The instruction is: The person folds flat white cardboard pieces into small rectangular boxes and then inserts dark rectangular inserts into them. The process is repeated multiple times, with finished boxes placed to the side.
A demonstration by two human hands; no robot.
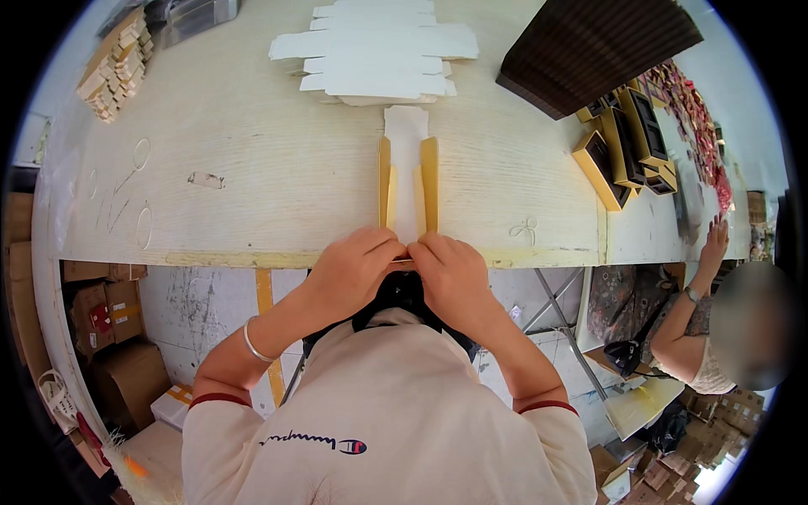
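Observation:
A partly folded cardboard box blank (407, 128) lies in front of me, white inside with gold side walls standing up along both long edges. Its near end reaches the table's front edge. There my left hand (360, 259) is closed on the near left corner, fingers bent against the card. On the near right corner my right hand (451, 263) grips the same blank, its fingertips close to the left hand's. The folded near end is mostly hidden under my fingers. Just beyond the far end, a stack of flat white box blanks (374, 59) is spread out.
Finished gold boxes with dark inserts (613, 168) lie at the right, beside a stack of dark brown trays (593, 50). Folded card pieces (118, 67) sit far left. Loose rubber bands (523, 229) dot the table (278, 194). Another person's hand (715, 240) rests at the right.

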